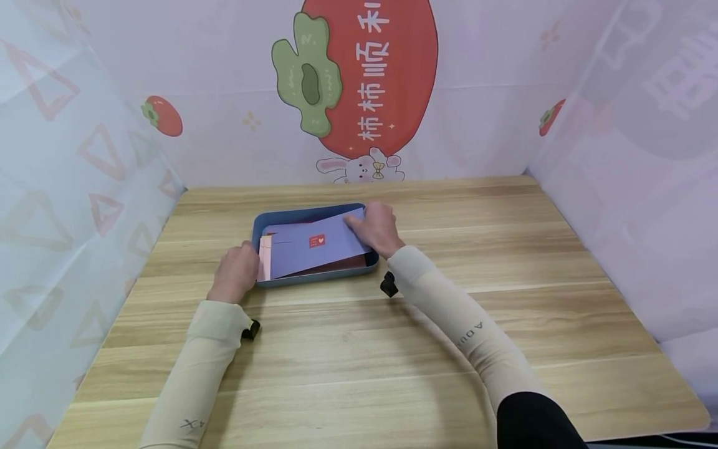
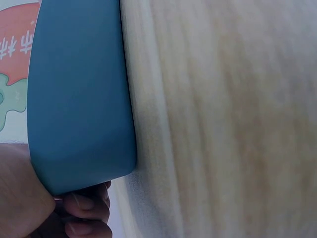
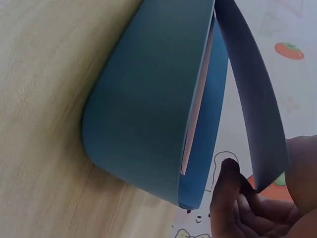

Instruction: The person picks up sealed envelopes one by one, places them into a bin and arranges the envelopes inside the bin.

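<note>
A blue rectangular bin (image 1: pixel 314 277) sits on the table with flat paper things inside. On top lies a purple envelope (image 1: pixel 294 252) bearing a small red print with a heart. A pink strip (image 1: pixel 265 259) crosses its left end. My right hand (image 1: pixel 379 229) pinches the envelope's right end, thumb on its upper face. In the right wrist view that end of the envelope (image 3: pixel 255 106) bends up above the bin's rim. At the bin's left end, my left hand (image 1: pixel 235 269) grips the wall, its curled fingers (image 2: pixel 86 206) showing against the outside in the left wrist view.
More flat paper (image 1: pixel 331 264), reddish, shows beneath the envelope inside the bin. The wooden table (image 1: pixel 348 362) extends around the bin. Printed cloth (image 1: pixel 224 143) hangs behind and at both sides. Black wrist mounts (image 1: pixel 389 284) sit below the sleeves.
</note>
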A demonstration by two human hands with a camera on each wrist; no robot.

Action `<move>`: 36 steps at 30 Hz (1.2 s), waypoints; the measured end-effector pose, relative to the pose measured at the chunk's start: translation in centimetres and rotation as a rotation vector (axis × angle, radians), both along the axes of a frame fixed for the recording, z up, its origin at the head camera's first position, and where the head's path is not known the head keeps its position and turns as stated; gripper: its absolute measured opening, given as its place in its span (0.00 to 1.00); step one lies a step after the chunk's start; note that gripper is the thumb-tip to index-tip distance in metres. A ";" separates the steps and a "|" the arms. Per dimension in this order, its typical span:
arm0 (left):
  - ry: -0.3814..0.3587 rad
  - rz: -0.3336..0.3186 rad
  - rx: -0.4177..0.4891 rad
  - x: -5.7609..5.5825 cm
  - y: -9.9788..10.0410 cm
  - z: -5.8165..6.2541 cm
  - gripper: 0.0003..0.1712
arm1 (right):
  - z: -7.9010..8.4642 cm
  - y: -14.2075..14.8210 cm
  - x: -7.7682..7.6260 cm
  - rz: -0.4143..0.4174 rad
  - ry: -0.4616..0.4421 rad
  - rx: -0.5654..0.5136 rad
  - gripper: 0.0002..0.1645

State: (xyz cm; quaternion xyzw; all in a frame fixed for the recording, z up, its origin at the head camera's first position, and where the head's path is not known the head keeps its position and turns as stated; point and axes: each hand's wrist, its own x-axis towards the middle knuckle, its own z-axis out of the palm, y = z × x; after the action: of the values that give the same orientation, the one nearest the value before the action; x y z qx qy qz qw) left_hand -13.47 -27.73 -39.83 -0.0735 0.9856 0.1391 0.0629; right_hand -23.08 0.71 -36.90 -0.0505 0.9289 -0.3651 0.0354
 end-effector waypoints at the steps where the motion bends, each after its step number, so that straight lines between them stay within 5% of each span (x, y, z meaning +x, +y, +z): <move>1: 0.003 0.000 0.004 0.0 0.0 0.0 0.20 | 0.0 -0.1 0.0 0.007 0.002 0.022 0.31; 8: 0.028 -0.010 0.015 0.1 -0.1 -0.2 0.19 | -0.1 -0.5 0.1 0.077 0.128 0.218 0.35; 16: 0.021 0.007 0.020 0.0 0.0 -0.1 0.19 | 0.1 -1.0 0.4 0.125 0.236 0.448 0.29; 30: 0.006 -0.013 -0.036 0.2 -0.3 0.5 0.20 | -0.1 0.7 0.6 0.150 0.275 0.614 0.34; 36: 0.057 0.010 -0.058 1.0 0.0 1.2 0.27 | 0.1 2.8 0.7 0.161 0.206 0.538 0.39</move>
State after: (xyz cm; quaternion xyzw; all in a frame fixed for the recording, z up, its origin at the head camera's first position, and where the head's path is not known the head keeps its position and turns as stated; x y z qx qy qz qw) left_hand -12.43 -27.73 -38.59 -0.0762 0.9902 0.1127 0.0317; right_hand -22.34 3.55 -36.81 -0.1495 0.9840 -0.0949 -0.0183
